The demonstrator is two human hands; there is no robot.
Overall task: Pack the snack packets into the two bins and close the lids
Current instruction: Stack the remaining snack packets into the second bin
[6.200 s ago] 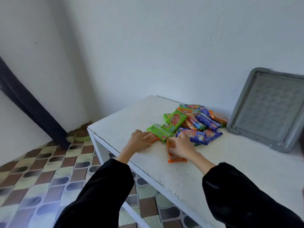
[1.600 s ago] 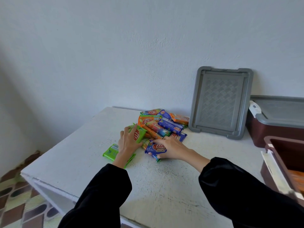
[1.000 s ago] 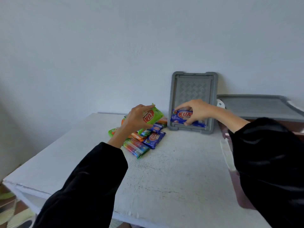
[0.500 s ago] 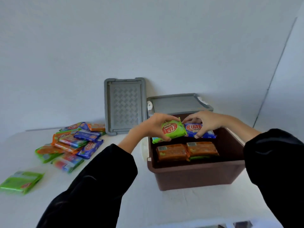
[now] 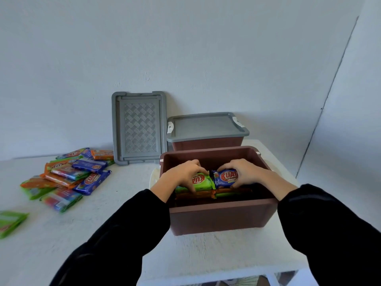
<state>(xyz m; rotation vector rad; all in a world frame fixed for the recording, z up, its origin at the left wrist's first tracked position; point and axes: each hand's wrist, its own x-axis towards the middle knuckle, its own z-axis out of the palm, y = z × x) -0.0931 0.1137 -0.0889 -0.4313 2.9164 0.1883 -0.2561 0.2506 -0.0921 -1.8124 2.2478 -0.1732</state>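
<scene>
Green packet (image 5: 203, 183) | blue packet (image 5: 225, 178) | red oval logos | open brown bin (image 5: 222, 217)

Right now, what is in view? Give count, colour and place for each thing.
open bin: one, brown, table front, lidless.
closed bin: one, brown, behind the open bin, grey lid on it.
loose lid: one, grey, leaning on the wall left of the closed bin.
packet pile: count unclear, orange, blue, green, on the table's left.
lone packet: one, green, far left table edge.
packed packets: count unclear, orange and green, low in the open bin.
green packet: one, in the open bin.
blue packet: one, beside it.
table: one, white.
left hand: one, grips the green packet.
right hand: one, grips the blue packet.
</scene>
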